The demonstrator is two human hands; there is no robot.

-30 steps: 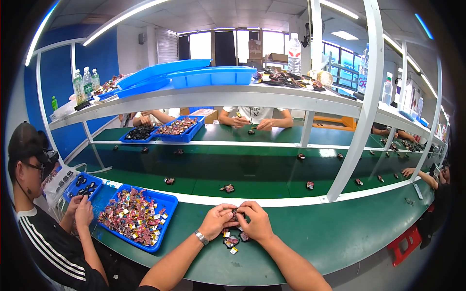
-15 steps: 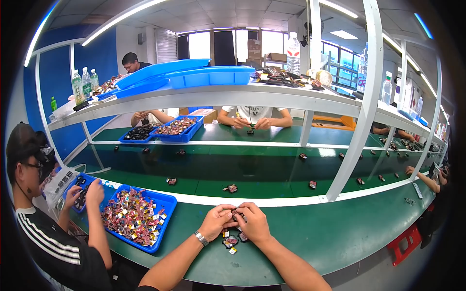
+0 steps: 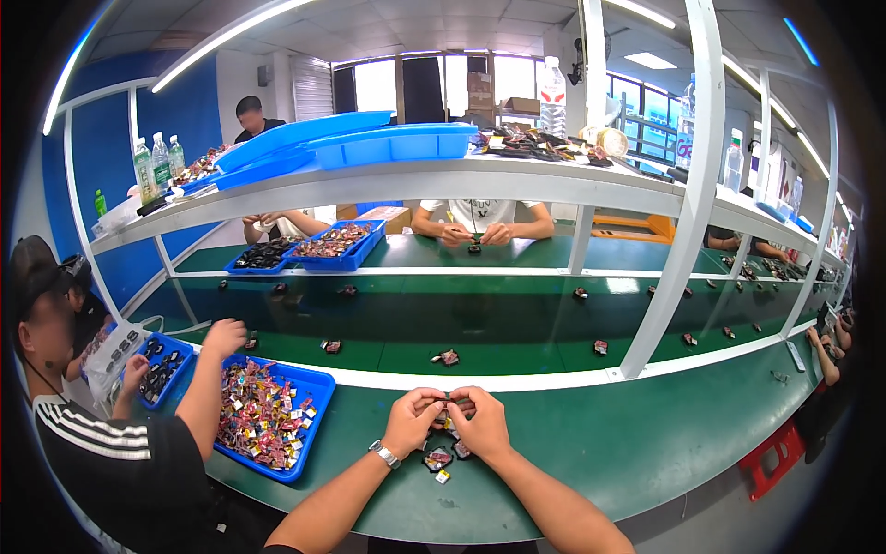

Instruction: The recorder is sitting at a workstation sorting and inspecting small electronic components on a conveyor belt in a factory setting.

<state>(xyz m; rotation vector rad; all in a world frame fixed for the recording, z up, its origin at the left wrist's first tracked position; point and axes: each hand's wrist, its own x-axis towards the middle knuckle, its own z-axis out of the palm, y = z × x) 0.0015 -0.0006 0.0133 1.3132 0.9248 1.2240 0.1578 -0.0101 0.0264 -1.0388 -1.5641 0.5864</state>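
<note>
Head view, left hand: I see the left hand (image 3: 412,423) with thumb and fingers pinched on a small dark part (image 3: 447,400).
Right hand: the right hand (image 3: 484,427) meets it from the right, fingertips closed on that same part.
Held part: between the two hands at their far ends, above the desk (image 3: 609,452); my view is mostly blocked by fingers, so I cannot tell its long axis.
Loose black-and-pink parts: the left one (image 3: 437,458) and right one (image 3: 462,450) lie on the near side of the fingertips, between the wrists; the right hand looks closer to the right one.
White-and-yellow tab: the tab (image 3: 443,477) lies nearest me.
Blue tray: the filled tray (image 3: 321,382) sits well left of both hands.
</note>
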